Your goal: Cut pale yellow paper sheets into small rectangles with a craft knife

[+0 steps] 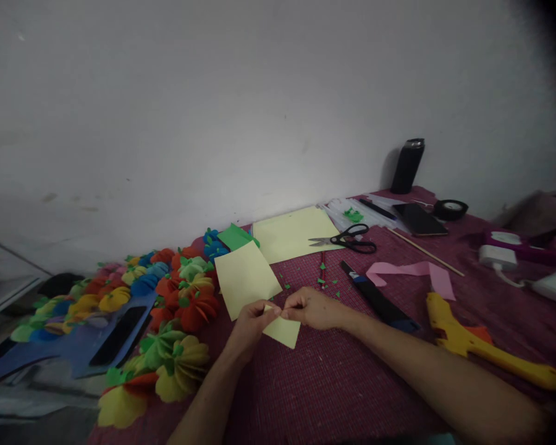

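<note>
My left hand [252, 321] and my right hand [311, 308] meet over a dark red mat [333, 383]. Together they pinch the top edge of a small pale yellow paper piece [285, 332], which hangs below my fingers. Just behind my left hand lies a larger pale yellow sheet [245, 277]. A bigger yellow sheet [291, 233] lies farther back near the wall.
Many colourful folded paper flowers [167, 309] pile at the left. Black scissors [349, 238], a pink paper strip [414, 272], a yellow glue gun [472, 343], a black cutter [375, 298], a phone [419, 219], tape [450, 209] and a black bottle [408, 165] lie right and behind.
</note>
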Demonstrator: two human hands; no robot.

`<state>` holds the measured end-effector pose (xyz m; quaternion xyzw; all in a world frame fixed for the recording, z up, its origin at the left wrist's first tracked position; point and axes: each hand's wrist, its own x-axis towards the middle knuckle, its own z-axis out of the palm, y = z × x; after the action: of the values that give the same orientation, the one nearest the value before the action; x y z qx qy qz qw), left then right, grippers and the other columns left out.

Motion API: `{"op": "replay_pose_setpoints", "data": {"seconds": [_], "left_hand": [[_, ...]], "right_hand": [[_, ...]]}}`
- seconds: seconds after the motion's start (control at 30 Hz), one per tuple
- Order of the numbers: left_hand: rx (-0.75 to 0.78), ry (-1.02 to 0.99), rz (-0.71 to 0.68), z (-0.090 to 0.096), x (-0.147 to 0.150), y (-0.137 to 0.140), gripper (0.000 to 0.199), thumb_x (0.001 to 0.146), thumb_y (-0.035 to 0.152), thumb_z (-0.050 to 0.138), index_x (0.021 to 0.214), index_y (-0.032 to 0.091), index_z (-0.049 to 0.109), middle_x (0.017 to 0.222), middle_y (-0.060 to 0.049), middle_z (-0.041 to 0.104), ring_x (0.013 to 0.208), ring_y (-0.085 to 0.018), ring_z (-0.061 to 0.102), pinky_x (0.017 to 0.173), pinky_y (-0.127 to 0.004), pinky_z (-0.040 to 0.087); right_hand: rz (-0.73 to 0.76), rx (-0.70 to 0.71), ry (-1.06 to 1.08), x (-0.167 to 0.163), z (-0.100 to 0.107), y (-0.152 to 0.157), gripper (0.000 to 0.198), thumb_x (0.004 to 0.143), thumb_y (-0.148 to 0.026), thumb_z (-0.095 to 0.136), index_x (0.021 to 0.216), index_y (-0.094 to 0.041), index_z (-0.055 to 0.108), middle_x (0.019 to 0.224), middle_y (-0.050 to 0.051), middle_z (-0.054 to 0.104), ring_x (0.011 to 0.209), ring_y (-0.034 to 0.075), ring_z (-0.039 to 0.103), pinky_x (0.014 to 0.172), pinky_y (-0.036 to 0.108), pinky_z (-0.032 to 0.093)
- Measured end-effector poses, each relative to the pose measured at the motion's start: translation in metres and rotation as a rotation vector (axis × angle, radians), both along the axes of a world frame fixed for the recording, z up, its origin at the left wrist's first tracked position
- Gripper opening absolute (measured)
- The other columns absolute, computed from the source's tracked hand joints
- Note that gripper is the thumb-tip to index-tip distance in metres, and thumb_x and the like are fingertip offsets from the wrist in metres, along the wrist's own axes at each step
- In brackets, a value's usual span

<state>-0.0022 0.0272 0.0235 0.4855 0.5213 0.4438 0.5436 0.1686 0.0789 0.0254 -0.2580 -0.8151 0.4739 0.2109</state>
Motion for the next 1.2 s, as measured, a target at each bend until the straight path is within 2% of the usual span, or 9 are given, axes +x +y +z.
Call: {"op": "replay_pose_setpoints", "data": {"seconds": [0.27, 0.43, 0.6, 0.7, 0.83, 0.97, 1.07, 1.13, 1.2], "left_hand": [[-0.020, 0.016, 0.078, 0.007, -0.009, -0.001, 0.031, 0.060, 0.041, 0.066, 0.061, 0.010, 0.063, 0.050, 0.000, 0.056, 0.043, -0.009, 0.045, 0.044, -0.019, 0.030], [-0.021, 0.014, 0.141, 0.015, -0.012, -0.005, 0.037, 0.064, 0.045, 0.061, 0.070, 0.009, 0.066, 0.053, -0.002, 0.060, 0.045, -0.012, 0.051, 0.046, -0.021, 0.035], [0.083, -0.189, 0.275, 0.015, -0.006, -0.020, 0.049, 0.074, 0.047, 0.051, 0.114, 0.019, 0.049, 0.088, -0.006, 0.065, 0.074, -0.017, 0.060, 0.064, -0.027, 0.044], [0.107, -0.244, 0.303, 0.006, 0.004, -0.030, 0.048, 0.069, 0.039, 0.061, 0.110, 0.016, 0.052, 0.098, -0.009, 0.063, 0.079, -0.018, 0.060, 0.068, -0.029, 0.045], [0.072, -0.144, 0.350, -0.003, 0.008, -0.038, 0.033, 0.061, 0.030, 0.069, 0.086, 0.010, 0.062, 0.083, -0.009, 0.066, 0.068, -0.017, 0.060, 0.064, -0.027, 0.045], [0.041, -0.030, 0.261, -0.003, 0.007, -0.044, 0.036, 0.057, 0.029, 0.071, 0.085, 0.009, 0.063, 0.077, -0.007, 0.067, 0.066, -0.018, 0.060, 0.064, -0.028, 0.046], [0.048, 0.033, 0.224, -0.001, 0.010, -0.057, 0.035, 0.061, 0.031, 0.067, 0.088, 0.008, 0.063, 0.077, -0.008, 0.067, 0.068, -0.019, 0.061, 0.065, -0.029, 0.046], [0.130, 0.218, 0.202, -0.002, 0.011, -0.069, 0.037, 0.071, 0.034, 0.057, 0.100, 0.012, 0.059, 0.089, -0.008, 0.066, 0.080, -0.020, 0.060, 0.072, -0.031, 0.045], [0.248, 0.584, 0.213, -0.006, 0.008, -0.081, 0.041, 0.078, 0.037, 0.047, 0.114, 0.017, 0.049, 0.108, -0.009, 0.058, 0.099, -0.022, 0.053, 0.085, -0.035, 0.039]], "right_hand": [[0.011, -0.108, -0.006, 0.000, 0.000, 0.000, 0.030, 0.075, -0.039, 0.046, 0.062, -0.014, 0.055, 0.047, -0.004, 0.049, 0.042, 0.008, 0.041, 0.041, 0.019, 0.029], [0.038, -0.149, 0.019, 0.001, 0.003, -0.001, 0.026, 0.076, -0.035, 0.047, 0.066, -0.013, 0.059, 0.050, -0.002, 0.052, 0.045, 0.008, 0.046, 0.045, 0.018, 0.035], [-0.070, -0.202, 0.119, -0.004, 0.001, -0.003, 0.027, 0.078, -0.035, 0.045, 0.068, -0.012, 0.057, 0.048, -0.003, 0.049, 0.041, 0.006, 0.042, 0.041, 0.017, 0.031], [-0.165, -0.240, 0.163, -0.011, -0.003, -0.007, 0.029, 0.078, -0.037, 0.043, 0.071, -0.013, 0.056, 0.047, -0.004, 0.047, 0.039, 0.006, 0.040, 0.040, 0.017, 0.031], [-0.090, -0.197, 0.177, -0.014, -0.005, -0.011, 0.032, 0.077, -0.041, 0.045, 0.070, -0.013, 0.057, 0.052, -0.003, 0.050, 0.045, 0.007, 0.043, 0.045, 0.018, 0.033], [0.033, -0.224, 0.238, -0.013, 0.000, -0.011, 0.024, 0.071, -0.036, 0.054, 0.073, -0.013, 0.060, 0.063, -0.002, 0.056, 0.056, 0.008, 0.046, 0.055, 0.020, 0.036], [0.086, -0.284, 0.244, -0.012, 0.000, -0.009, 0.018, 0.069, -0.031, 0.056, 0.068, -0.013, 0.059, 0.060, -0.003, 0.054, 0.054, 0.008, 0.044, 0.055, 0.020, 0.035], [0.016, -0.288, 0.257, -0.010, -0.001, -0.006, 0.017, 0.068, -0.030, 0.056, 0.062, -0.013, 0.057, 0.055, -0.004, 0.051, 0.050, 0.007, 0.041, 0.051, 0.020, 0.032], [-0.134, -0.322, 0.292, -0.008, -0.003, -0.001, 0.017, 0.067, -0.030, 0.057, 0.061, -0.014, 0.056, 0.052, -0.005, 0.048, 0.047, 0.006, 0.038, 0.047, 0.019, 0.029]]}}
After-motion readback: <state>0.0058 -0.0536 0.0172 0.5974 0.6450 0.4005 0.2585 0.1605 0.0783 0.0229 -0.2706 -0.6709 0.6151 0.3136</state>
